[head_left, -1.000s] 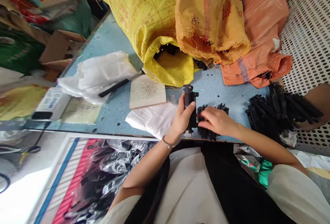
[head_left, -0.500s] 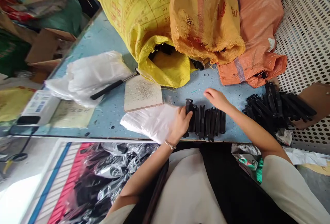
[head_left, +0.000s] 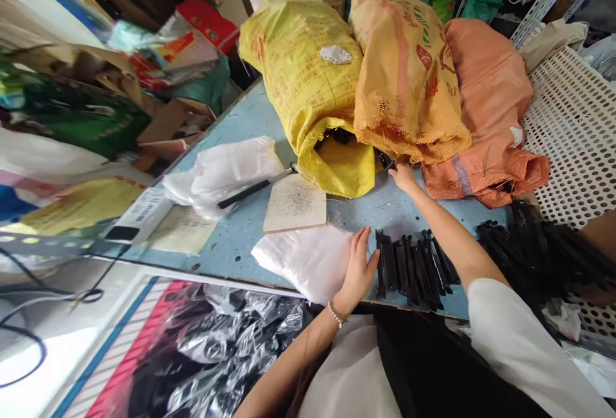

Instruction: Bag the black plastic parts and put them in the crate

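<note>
My left hand [head_left: 357, 271] rests on the table, fingers stretched out, at the left end of a row of slim black plastic parts [head_left: 409, 267]. The parts lie side by side near the table's front edge. Under and beside that hand is a stack of white plastic bags [head_left: 308, 257]. My right hand [head_left: 404, 177] reaches to the mouth of the orange-yellow sack [head_left: 409, 122]. Its fingers are closed at the end of a black plastic part [head_left: 386, 161], which is partly hidden between this sack and the yellow sack [head_left: 332, 161].
A larger heap of black parts [head_left: 539, 251] lies at the right, by a white perforated panel [head_left: 572, 142]. An orange sack [head_left: 491, 116] lies beyond. Left of centre are a board [head_left: 294, 206], a black-handled tool [head_left: 245, 193] and a white plastic bundle [head_left: 235, 164].
My right hand has moved forward from above the row to the sack mouth. My left hand has loosened from the row's left end and its fingers have straightened. The view has tilted up.
</note>
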`<move>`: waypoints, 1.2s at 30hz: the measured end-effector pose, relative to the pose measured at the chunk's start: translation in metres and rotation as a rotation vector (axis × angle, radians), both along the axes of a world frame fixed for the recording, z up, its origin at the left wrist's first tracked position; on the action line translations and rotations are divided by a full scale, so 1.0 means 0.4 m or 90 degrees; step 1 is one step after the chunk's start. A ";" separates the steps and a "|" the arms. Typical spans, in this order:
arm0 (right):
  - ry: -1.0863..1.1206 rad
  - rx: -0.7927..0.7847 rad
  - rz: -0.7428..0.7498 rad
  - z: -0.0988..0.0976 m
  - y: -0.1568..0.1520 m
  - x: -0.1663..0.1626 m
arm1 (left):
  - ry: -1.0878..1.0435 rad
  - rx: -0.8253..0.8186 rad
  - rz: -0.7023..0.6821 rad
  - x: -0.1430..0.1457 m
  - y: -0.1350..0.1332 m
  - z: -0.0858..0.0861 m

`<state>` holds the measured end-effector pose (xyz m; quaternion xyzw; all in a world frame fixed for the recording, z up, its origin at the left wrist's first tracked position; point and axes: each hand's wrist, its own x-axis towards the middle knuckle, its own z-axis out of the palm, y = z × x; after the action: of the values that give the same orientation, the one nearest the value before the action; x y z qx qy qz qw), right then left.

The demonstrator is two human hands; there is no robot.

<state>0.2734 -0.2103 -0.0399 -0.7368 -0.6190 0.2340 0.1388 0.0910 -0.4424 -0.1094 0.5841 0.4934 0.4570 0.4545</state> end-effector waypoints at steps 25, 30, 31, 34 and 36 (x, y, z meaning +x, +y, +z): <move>-0.052 0.311 0.432 0.134 -0.406 -0.012 | -0.449 -0.388 -0.057 0.005 0.028 0.249; -0.066 0.312 0.405 0.144 -0.511 -0.029 | -0.437 -0.442 -0.050 -0.012 -0.004 0.246; -0.075 0.335 0.402 0.145 -0.538 -0.028 | -0.439 -0.455 -0.053 -0.016 -0.009 0.248; -0.082 0.391 0.429 0.141 -0.613 -0.028 | -0.453 -0.457 -0.037 -0.025 -0.018 0.254; -0.120 0.413 0.504 0.132 -0.652 -0.031 | -0.463 -0.441 -0.035 -0.026 -0.021 0.260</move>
<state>0.2610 -0.4712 0.0130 -0.3834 -0.9007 -0.0025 0.2043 0.0808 -0.4509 -0.0054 0.2144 0.4101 0.4283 0.7761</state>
